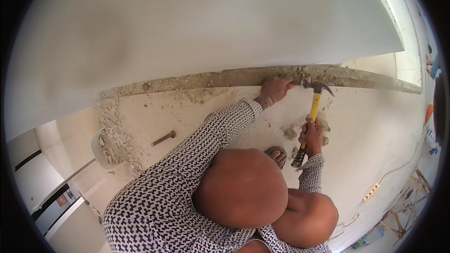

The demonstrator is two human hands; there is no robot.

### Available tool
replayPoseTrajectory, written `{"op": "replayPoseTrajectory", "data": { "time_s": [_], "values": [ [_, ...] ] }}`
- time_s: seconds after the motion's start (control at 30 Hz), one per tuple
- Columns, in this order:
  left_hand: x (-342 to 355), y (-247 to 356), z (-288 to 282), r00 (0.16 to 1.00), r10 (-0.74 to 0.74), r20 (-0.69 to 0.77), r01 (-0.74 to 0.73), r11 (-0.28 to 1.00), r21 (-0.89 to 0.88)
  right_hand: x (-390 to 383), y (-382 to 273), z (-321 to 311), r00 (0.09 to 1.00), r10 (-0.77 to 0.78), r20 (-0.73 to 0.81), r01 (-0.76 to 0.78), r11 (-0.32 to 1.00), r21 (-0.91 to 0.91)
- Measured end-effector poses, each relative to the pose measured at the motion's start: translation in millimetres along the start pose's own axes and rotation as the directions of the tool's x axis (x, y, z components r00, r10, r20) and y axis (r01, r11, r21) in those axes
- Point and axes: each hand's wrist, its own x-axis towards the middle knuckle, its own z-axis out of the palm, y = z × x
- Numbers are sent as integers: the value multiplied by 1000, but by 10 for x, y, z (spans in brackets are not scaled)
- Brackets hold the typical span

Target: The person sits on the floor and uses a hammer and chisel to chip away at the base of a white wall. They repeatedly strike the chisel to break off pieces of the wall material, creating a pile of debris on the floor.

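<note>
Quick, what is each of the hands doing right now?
Left hand: closed, apparently on a chisel at the chipped wall base.
Right hand: closed on a yellow-handled hammer.

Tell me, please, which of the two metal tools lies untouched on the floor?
The grey chisel, lying loose left of the patterned sleeve; the yellow-handled hammer is gripped in the right hand.

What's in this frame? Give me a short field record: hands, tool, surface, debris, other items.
left hand: closed on a chisel held at the rough broken strip along the wall base
right hand: gripping the yellow-handled claw hammer, its head next to the chisel
surface: pale floor
debris: rubble chunks near the right hand; more rubble at left
other items: metal rod lying on the floor, white power strip, sandalled foot
</note>
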Motion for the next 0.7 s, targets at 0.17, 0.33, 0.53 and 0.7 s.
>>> {"op": "replayPoseTrajectory", "data": {
  "time_s": [0.17, 0.33, 0.53, 0.7],
  "values": [
    [-45, -107, 46, 999, -19, -42, 17, 998, -57, -492, -715, 668, 959, -262, -108, 194, 885, -422],
    [-13, -100, 23, 991, 89, -104, -100, 989, -108, -721, -1407, 802, 824, -500, -265, 438, 860, -262],
    [-30, -199, 84, 974, 199, -111, -215, 964, -159, -914, -1298, 772, 871, -438, -221, 364, 879, -309],
    [-93, -330, 52, 957, 215, -194, -246, 957, -154, -1105, -1197, 925, 845, -464, -266, 360, 861, -358]
  ]
}}
